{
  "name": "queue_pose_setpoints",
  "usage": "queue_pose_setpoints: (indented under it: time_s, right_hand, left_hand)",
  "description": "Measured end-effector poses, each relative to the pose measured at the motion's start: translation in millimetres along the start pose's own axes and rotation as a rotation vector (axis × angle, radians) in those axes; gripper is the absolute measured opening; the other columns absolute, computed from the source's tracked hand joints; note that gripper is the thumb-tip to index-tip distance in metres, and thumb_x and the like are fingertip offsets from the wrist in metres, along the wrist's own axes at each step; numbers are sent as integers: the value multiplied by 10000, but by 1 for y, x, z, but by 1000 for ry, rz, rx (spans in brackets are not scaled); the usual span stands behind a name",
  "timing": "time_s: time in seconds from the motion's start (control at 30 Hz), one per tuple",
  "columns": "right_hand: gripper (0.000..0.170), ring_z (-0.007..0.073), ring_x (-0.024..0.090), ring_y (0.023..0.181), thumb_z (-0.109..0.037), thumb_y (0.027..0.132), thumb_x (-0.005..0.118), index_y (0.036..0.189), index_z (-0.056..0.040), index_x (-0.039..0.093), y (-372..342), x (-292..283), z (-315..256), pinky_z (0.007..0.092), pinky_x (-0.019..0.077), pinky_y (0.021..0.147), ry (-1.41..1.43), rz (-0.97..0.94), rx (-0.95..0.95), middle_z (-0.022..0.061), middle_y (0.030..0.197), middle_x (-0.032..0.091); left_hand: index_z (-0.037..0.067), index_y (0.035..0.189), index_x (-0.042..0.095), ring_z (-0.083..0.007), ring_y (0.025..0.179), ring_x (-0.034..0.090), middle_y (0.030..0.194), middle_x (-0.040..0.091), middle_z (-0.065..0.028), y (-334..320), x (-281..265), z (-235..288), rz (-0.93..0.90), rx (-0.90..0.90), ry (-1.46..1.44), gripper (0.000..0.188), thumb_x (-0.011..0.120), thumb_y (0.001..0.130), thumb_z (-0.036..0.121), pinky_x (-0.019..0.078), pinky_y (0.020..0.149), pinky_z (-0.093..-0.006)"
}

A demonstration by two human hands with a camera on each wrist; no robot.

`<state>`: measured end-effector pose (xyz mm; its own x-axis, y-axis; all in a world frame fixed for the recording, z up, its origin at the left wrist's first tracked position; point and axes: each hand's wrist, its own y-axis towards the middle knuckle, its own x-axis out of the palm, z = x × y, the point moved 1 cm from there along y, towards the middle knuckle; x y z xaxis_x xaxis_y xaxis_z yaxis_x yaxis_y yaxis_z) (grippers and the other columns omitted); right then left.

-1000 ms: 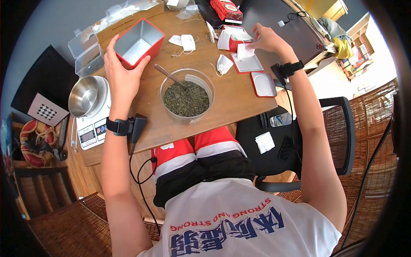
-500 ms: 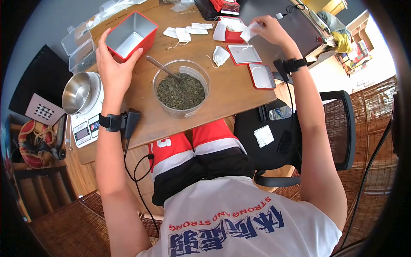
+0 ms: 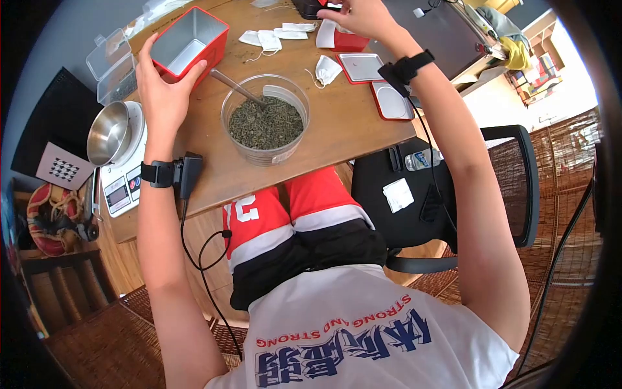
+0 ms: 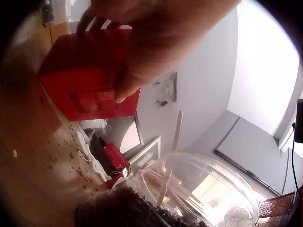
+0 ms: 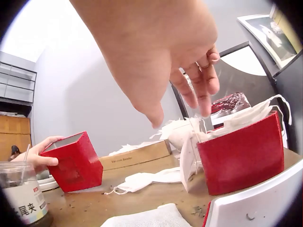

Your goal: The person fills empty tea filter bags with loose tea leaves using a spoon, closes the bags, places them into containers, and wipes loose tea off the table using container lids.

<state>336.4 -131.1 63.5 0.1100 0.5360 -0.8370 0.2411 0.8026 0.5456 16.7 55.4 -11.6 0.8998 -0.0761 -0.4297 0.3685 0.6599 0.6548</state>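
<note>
My left hand [image 3: 165,97] grips a red tin [image 3: 207,55] by its sides, fingers on one side and thumb on the other. The tin's open top faces the head camera and its bare silvery inside shows. Over a second red tin [image 5: 241,158], filled with white drawstring bags [image 5: 251,118], hovers my right hand [image 5: 175,61]. Its fingers hang loosely bent, thumb apart, holding nothing in the right wrist view. One white bag [image 5: 189,158] droops over that tin's side. Between the hands stands a clear tub [image 3: 265,155] of dried green leaves [image 3: 265,123], a spoon [image 3: 236,86] leaning in it.
Several white bags [image 3: 269,40] lie on the table behind the tub, another [image 3: 327,70] nearer the right. Two tin lids [image 3: 363,68] lie by the filled tin. At left are a kitchen scale [image 3: 120,188] with a steel bowl [image 3: 109,135] and a clear plastic box [image 3: 116,78].
The right hand held a white bag beside the filled tin; it has moved left and away over the tin, the bag gone from its fingers. The left hand keeps its tin. The head view shifted.
</note>
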Motion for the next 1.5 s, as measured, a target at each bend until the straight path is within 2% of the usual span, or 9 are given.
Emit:
queue_pose_setpoints:
  time_s: [0.17, 0.33, 0.63, 0.7, 0.77, 0.83, 0.9, 1.27, 1.5]
  right_hand:
    - [365, 389, 729, 854, -364, 776, 812, 913, -31, 749, 7, 44, 41, 451, 582, 789, 39, -64, 64, 240, 870, 729]
    - [166, 129, 666, 764, -124, 882, 784, 987, 3, 765, 23, 33, 66, 311, 549, 712, 701, -135, 252, 47, 823, 729]
    - [257, 185, 705, 768, -230, 871, 788, 1039, -36, 762, 5, 27, 99, 330, 550, 704, 213, -129, 443, 107, 888, 762]
    - [271, 211, 720, 841, -240, 881, 765, 1064, -41, 747, -2, 16, 71, 334, 552, 736, -169, 237, -119, 141, 958, 759]
    - [220, 184, 698, 883, -195, 913, 726, 1063, -34, 725, -14, -2, 25, 307, 539, 791, -142, 176, -123, 120, 949, 737]
    - [274, 343, 721, 942, -184, 840, 719, 1097, -98, 761, -24, -3, 2, 430, 571, 850, 146, -234, -169, 150, 957, 753]
    - [211, 257, 708, 839, -123, 857, 744, 1064, -86, 763, -45, -7, -23, 390, 569, 787, 63, -555, -131, 110, 962, 749]
    - [262, 349, 720, 863, -164, 807, 764, 1011, -2, 739, -75, 27, -42, 426, 580, 781, -11, -371, -117, 166, 879, 734]
    - [224, 200, 679, 758, -129, 870, 764, 1049, -2, 722, -41, -3, -52, 320, 559, 728, 332, -275, -189, 114, 808, 699]
  left_hand:
    - [97, 1497, 429, -373, 1273, 558, 1389, 535, -227, 1, 4, -5, 20, 25, -18, 937, 916, 744, 370, 466, 1076, -462]
    - [77, 1510, 425, -327, 1268, 596, 1447, 486, -230, 3, 2, -9, 9, 27, 3, 906, 919, 776, 268, 560, 1018, -442]
    - [77, 1509, 425, -322, 1265, 597, 1437, 494, -233, 3, 2, -8, 16, 32, 62, 925, 922, 767, 319, 562, 1011, -439]
    - [79, 1507, 427, -317, 1265, 597, 1437, 495, -230, 3, 3, -10, 21, 56, 40, 920, 924, 768, 310, 564, 1009, -438]
    - [73, 1504, 428, -314, 1264, 598, 1435, 498, -229, 3, 2, -10, 12, 46, 39, 916, 923, 769, 304, 564, 1009, -436]
    - [66, 1501, 430, -312, 1264, 599, 1433, 502, -228, 4, 3, -10, 7, 42, 34, 912, 923, 770, 298, 565, 1008, -434]
    - [51, 1495, 434, -315, 1261, 601, 1433, 502, -230, 5, 4, -12, 21, 57, 24, 903, 922, 773, 288, 567, 1006, -432]
    - [75, 1529, 401, -382, 1288, 559, 1416, 515, -255, 3, 4, -14, 28, -3, -17, 996, 908, 749, 430, 470, 1079, -462]
    - [3, 1568, 333, -323, 1275, 591, 1470, 467, -275, 5, 2, -21, 48, -39, 58, 1037, 913, 787, 360, 545, 1019, -421]
